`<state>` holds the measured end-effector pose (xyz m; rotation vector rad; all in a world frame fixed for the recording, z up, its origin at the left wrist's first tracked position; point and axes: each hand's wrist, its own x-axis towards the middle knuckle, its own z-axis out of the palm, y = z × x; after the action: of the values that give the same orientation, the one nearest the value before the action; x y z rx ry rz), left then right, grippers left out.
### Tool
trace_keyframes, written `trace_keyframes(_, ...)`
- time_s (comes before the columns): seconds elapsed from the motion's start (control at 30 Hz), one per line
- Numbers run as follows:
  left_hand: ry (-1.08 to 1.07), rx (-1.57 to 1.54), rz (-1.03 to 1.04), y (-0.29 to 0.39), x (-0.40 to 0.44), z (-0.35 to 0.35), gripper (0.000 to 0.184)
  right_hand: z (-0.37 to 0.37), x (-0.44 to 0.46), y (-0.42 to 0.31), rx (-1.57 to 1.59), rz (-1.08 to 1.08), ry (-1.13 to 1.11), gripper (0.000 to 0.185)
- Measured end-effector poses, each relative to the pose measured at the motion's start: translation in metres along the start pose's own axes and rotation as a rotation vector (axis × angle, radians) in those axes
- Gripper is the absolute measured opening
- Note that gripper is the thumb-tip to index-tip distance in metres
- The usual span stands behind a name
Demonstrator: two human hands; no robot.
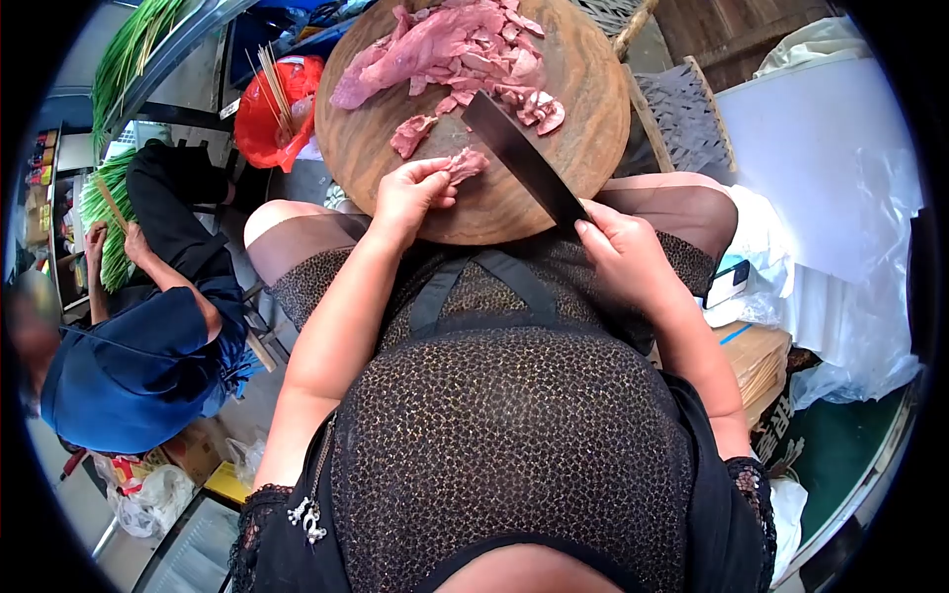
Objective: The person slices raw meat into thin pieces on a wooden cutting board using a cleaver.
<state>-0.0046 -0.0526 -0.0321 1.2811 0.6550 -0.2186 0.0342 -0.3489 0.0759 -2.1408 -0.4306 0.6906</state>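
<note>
Over wood (585,104), left hand (408,198) holds meat (468,165), right hand (625,252) (apparently) cleaver (522,158).

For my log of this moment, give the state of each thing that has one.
Left hand: closed on meat piece
Right hand: closed on knife
Knife: held, blade over board
Meat pile: raw, partly cut up
Board: bearing meat
Bag: open, sticks inside
Sticks: leaning
</note>
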Motion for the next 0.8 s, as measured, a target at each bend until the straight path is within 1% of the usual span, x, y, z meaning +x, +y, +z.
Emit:
trace_keyframes(0.03, 0.048, 0.055, -0.002, -0.002, 0.0, -0.001, 0.023, 0.0, 0.0, 0.0, -0.006, -0.003, -0.008, 0.035)
trace_keyframes(0.07, 0.049, 0.056, -0.002, -0.003, 0.001, -0.002, 0.023, 0.001, 0.001, 0.0, -0.012, -0.005, -0.016, 0.036)
trace_keyframes(0.13, 0.091, 0.274, -0.02, -0.002, 0.0, -0.007, 0.017, 0.001, 0.001, -0.004, -0.042, 0.01, -0.049, 0.036)
trace_keyframes(0.17, 0.092, 0.274, -0.02, -0.002, -0.003, -0.009, 0.017, 0.001, 0.001, -0.006, -0.042, 0.009, -0.05, 0.036)
trace_keyframes(0.23, 0.389, 1.098, 0.642, 0.002, -0.013, -0.013, 0.015, 0.0, 0.001, -0.009, -0.043, 0.023, -0.035, 0.036)
trace_keyframes(0.27, 0.382, 1.033, 0.731, -0.003, -0.003, -0.023, 0.02, 0.0, 0.001, -0.008, -0.042, 0.023, -0.035, 0.036)
trace_keyframes(0.33, 0.315, 0.999, 0.943, 0.007, -0.004, -0.018, 0.029, 0.0, 0.003, -0.003, -0.059, -0.012, 0.006, 0.035)
trace_keyframes(0.4, 0.106, 1.018, 1.047, 0.018, -0.013, -0.001, 0.041, 0.0, 0.003, -0.001, -0.036, 0.001, 0.012, 0.035)
trace_keyframes(0.43, -0.014, 1.068, 0.983, 0.017, -0.01, 0.001, 0.049, 0.001, 0.004, 0.0, -0.012, 0.015, 0.018, 0.035)
trace_keyframes(0.47, -0.107, 1.062, 0.896, 0.011, -0.002, 0.002, 0.049, 0.002, 0.004, 0.001, -0.011, 0.014, 0.017, 0.035)
trace_keyframes(0.53, -0.103, 1.114, 0.834, 0.015, 0.011, 0.004, 0.046, 0.003, 0.007, 0.003, 0.018, 0.043, 0.029, 0.035)
trace_keyframes(0.57, -0.105, 1.115, 0.839, 0.014, 0.012, 0.005, 0.046, 0.003, 0.007, 0.004, 0.018, 0.041, 0.034, 0.035)
trace_keyframes(0.63, -0.409, 0.321, 0.476, 0.038, -0.012, 0.022, 0.04, -0.001, 0.007, 0.005, -0.023, 0.057, 0.038, 0.036)
trace_keyframes(0.67, -0.453, 0.195, 0.447, 0.07, -0.049, 0.041, 0.034, -0.004, 0.008, 0.007, -0.023, 0.056, 0.046, 0.036)
trace_keyframes(0.7, -0.524, 0.089, 0.45, 0.096, -0.081, 0.053, 0.032, -0.005, 0.007, 0.009, -0.063, 0.047, 0.042, 0.036)
trace_keyframes(0.73, -0.589, 0.11, 0.715, 0.114, -0.102, 0.062, 0.037, -0.005, 0.005, 0.011, -0.104, 0.035, 0.033, 0.036)
trace_keyframes(0.77, -0.745, 0.007, 0.785, 0.131, -0.111, 0.066, 0.034, -0.004, 0.005, 0.013, -0.056, 0.065, 0.001, 0.036)
trace_keyframes(0.8, -0.924, -0.106, 0.832, 0.148, -0.119, 0.07, 0.03, -0.003, 0.005, 0.014, -0.096, 0.011, 0.019, 0.036)
